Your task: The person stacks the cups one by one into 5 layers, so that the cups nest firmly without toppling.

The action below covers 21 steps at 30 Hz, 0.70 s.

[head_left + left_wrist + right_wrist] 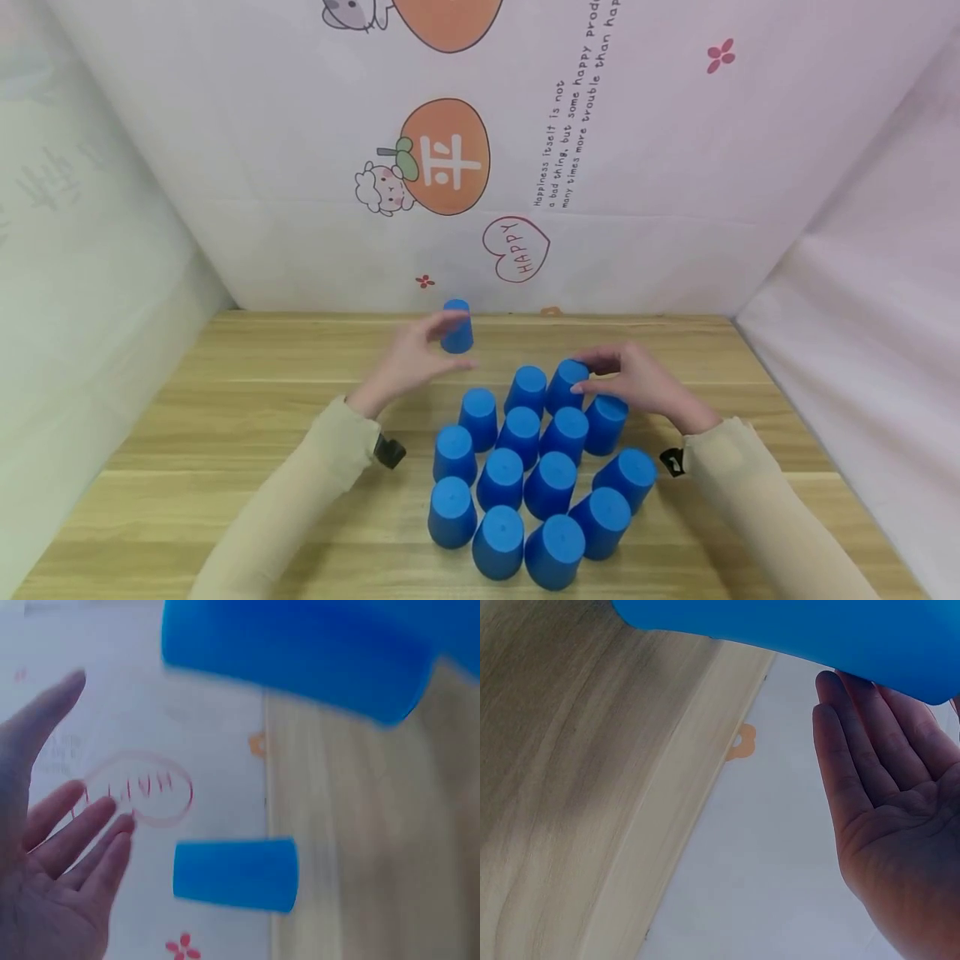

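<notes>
- At the back of the blue cluster [557,482], what's the risk?
- Right hand [637,382] brackets a rear cup [564,385]; whether its fingers grip, I can't tell. A tilted lift could topple close neighbours [528,392].
- Left hand [408,360]?
- Fingers wide, near the lone cup [459,341].

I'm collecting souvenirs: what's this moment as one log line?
left hand: near lone cup | right hand: grips grouped cup | cups: upside-down

Looks to us like a little curtained-off tabletop booth: pale sheets [870,250] on both sides, a backdrop [645,242] with cartoon fruit [447,158] and "HAPPY" lettering [517,247] behind a wood-grain table [187,450]. Home or studio, we honestly can't tell.
</notes>
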Available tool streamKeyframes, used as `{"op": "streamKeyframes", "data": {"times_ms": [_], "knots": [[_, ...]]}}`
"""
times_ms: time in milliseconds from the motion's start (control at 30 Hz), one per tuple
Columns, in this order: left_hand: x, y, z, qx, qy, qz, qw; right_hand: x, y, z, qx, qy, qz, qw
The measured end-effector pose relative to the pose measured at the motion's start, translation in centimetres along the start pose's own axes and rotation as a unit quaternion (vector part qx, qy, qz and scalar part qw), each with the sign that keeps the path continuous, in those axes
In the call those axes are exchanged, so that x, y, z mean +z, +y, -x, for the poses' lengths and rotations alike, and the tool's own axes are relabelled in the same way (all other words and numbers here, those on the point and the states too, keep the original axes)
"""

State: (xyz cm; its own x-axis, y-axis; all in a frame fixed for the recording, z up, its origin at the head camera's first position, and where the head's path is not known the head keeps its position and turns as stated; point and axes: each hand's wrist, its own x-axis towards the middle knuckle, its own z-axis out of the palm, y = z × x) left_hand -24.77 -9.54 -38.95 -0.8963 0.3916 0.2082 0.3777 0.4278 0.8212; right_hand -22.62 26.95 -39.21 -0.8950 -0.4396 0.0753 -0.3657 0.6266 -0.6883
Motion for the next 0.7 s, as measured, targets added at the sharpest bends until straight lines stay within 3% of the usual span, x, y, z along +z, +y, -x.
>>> {"op": "streamKeyframes", "data": {"times_ms": [133,233,700], "knots": [[1.2,0.6,2.3,-0.001,-0.072,-0.024,0.9971,0.0,0.0,0.1,-0.001,0.001,-0.001,1.0000],[1.9,0.5,3.2,0.001,-0.103,-0.018,0.9945,0.0,-0.1,0.1,-0.003,0.001,-0.002,1.0000],[2.3,-0.2,3.7,-0.001,-0.123,0.026,0.9920,-0.2,-0.3,-0.1,0.008,-0.009,-0.006,0.9999]]}}
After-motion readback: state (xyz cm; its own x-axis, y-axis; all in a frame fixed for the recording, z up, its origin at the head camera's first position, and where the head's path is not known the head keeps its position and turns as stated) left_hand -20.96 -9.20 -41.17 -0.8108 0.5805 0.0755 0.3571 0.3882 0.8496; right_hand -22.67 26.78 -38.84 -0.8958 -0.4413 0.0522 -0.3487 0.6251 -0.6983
